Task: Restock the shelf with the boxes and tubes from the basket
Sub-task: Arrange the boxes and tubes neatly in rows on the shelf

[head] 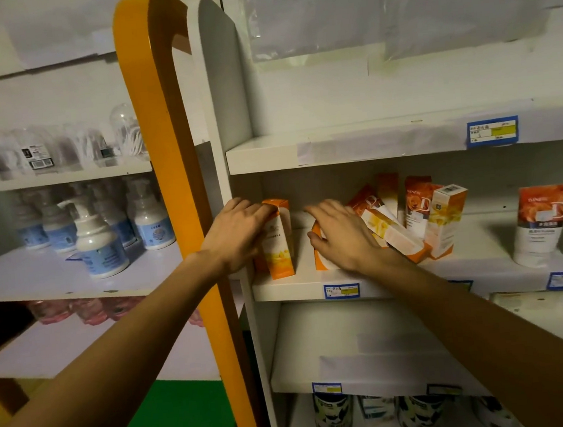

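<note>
An upright orange and white box [280,244] stands at the left end of the middle shelf [294,289]. My left hand [237,233] grips it from the left, fingers curled over its top. My right hand [340,230] holds another orange box [322,261] a little to the right, thumb on its left side and palm covering most of it. Behind my right hand several orange boxes [411,214] lean against each other in a loose pile. Two red and white tubes [549,222] stand cap down at the right end of the shelf. The basket is out of view.
A white side panel [221,122] and an orange upright [169,138] border the shelf on the left. Pump bottles [98,238] fill the neighbouring shelf. A bare shelf [365,353] lies below, with cans [334,414] under it. Blue price tags [342,290] line the shelf edges.
</note>
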